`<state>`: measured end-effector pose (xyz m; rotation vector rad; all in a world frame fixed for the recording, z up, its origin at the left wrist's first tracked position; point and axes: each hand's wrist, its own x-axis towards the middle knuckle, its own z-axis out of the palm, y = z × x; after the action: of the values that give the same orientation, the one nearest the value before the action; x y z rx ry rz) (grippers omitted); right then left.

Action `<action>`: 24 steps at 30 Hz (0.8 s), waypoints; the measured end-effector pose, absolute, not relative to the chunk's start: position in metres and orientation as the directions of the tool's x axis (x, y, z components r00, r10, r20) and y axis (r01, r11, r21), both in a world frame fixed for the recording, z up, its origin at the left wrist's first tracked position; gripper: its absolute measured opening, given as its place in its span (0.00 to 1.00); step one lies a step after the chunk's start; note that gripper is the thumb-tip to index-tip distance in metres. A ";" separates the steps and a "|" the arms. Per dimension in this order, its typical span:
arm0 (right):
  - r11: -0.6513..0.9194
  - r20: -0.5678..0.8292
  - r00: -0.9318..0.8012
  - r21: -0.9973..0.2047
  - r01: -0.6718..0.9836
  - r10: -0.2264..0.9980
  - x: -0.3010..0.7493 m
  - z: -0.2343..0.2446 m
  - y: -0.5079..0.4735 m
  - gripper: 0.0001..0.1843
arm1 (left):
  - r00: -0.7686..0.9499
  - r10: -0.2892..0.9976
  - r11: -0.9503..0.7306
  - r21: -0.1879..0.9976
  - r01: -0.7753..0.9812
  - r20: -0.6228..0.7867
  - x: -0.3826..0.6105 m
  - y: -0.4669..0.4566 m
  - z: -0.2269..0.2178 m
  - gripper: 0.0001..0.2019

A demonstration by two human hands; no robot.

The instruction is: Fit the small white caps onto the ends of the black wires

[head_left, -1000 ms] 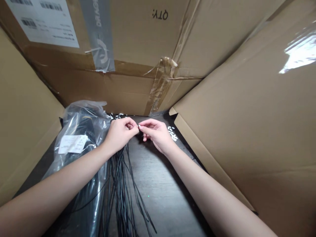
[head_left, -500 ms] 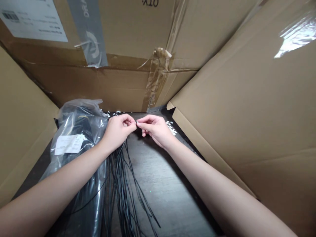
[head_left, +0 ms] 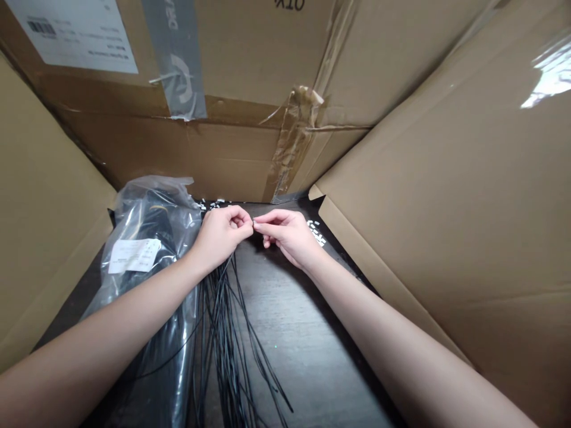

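My left hand is closed in a pinch, thumb against forefinger, with a thin dark cable end at its fingertips. Just right of it, my right hand also pinches; a tiny pale piece sits at its fingertips, mostly covered. The two sets of fingertips meet or nearly meet. Below my left hand a bundle of thin black cables fans out over the dark table. One strand curves off leftward beneath my left forearm.
A clear plastic bag with dark contents and a white label lies at left. Small white pieces are scattered behind my left hand and beside my right hand. Cardboard walls enclose the back and both sides.
The whole view has shifted slightly, so everything appears a little farther right. Both hands keep their pinches, fingertips together; the pale piece shows less now.
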<state>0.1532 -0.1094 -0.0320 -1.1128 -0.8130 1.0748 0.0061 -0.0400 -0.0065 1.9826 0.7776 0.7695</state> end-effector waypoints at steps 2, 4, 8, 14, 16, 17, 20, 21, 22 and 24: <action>0.075 -0.004 0.300 -0.965 -0.250 0.954 0.153 -0.032 -0.110 0.13 | 0.621 0.752 -0.444 0.866 0.230 0.221 0.006 -0.040 -0.006 0.05; 0.073 -0.003 0.300 -0.968 -0.239 0.954 0.153 -0.033 -0.110 0.13 | 0.623 0.751 -0.444 0.866 0.231 0.219 0.006 -0.040 -0.006 0.05; 0.076 0.003 0.291 -0.968 -0.240 0.957 0.153 -0.034 -0.110 0.13 | 0.622 0.753 -0.436 0.871 0.226 0.215 0.006 -0.040 -0.006 0.05; 0.080 -0.002 0.291 -0.959 -0.272 0.957 0.152 -0.030 -0.111 0.18 | 0.598 0.766 -0.459 0.853 0.248 0.237 0.005 -0.039 -0.008 0.07; 0.068 -0.007 0.279 -0.963 -0.260 0.960 0.151 -0.029 -0.112 0.17 | 0.603 0.761 -0.469 0.844 0.261 0.237 0.004 -0.038 -0.008 0.08; 0.066 -0.005 0.272 -0.966 -0.251 0.962 0.151 -0.030 -0.111 0.16 | 0.606 0.759 -0.475 0.839 0.263 0.239 0.004 -0.038 -0.009 0.09; 0.079 0.017 0.279 -0.974 -0.212 0.960 0.151 -0.033 -0.111 0.17 | 0.611 0.747 -0.507 0.818 0.271 0.261 0.003 -0.038 -0.008 0.09; 0.083 0.025 0.289 -0.978 -0.191 0.957 0.151 -0.034 -0.111 0.18 | 0.616 0.741 -0.521 0.807 0.277 0.267 0.003 -0.039 -0.008 0.09; 0.082 0.030 0.297 -0.983 -0.165 0.954 0.151 -0.035 -0.111 0.18 | 0.623 0.734 -0.535 0.795 0.284 0.271 0.003 -0.039 -0.007 0.09; 0.064 0.032 0.299 -0.993 -0.098 0.954 0.150 -0.036 -0.111 0.20 | 0.633 0.725 -0.555 0.775 0.302 0.273 0.003 -0.041 -0.006 0.09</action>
<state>0.1501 -0.1110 -0.0364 -1.2241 -0.9335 1.0008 0.0033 -0.0408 -0.0064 2.1442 0.7981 0.7671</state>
